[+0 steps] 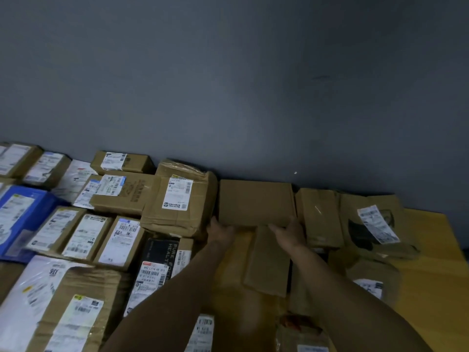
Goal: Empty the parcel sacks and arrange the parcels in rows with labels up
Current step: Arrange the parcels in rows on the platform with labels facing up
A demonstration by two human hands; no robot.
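Judging from the spread, the job looks well past halfway. Along the wall point(253, 97) and in the lines further out from it, most parcels point(83, 235) lie flat in rows with white labels up, among them a taped carton point(177, 199) and a blue pack point(22, 214). No sack is in view, so I cannot tell whether any is left to empty. What looks unfinished is the stretch of wall toward the person's right. There a brown pack point(317, 217) shows no label, and a crumpled parcel point(375, 222) lies tilted with its label askew. Further out from the wall, a narrow carton point(269, 265) lies blank side up on the yellow surface point(431, 250), with more loose packs near it.

The box point(256, 199) in hand is plain brown and lies flat at the foot of the wall, in the row nearest it. It sits between the taped carton and the brown pack, touching or nearly touching both. Its top shows no label, so by my reading it needs turning before it counts as placed; the label may be underneath or on a hidden side.

Both hands are on the box's edge farthest from the wall. The left hand point(220, 229) grasps one corner of that edge, fingers curled round it. The right hand point(289, 232) grasps the same edge near the other corner, thumb up on top. The box lies just beyond both hands, toward the wall, with both arms stretched out to it.
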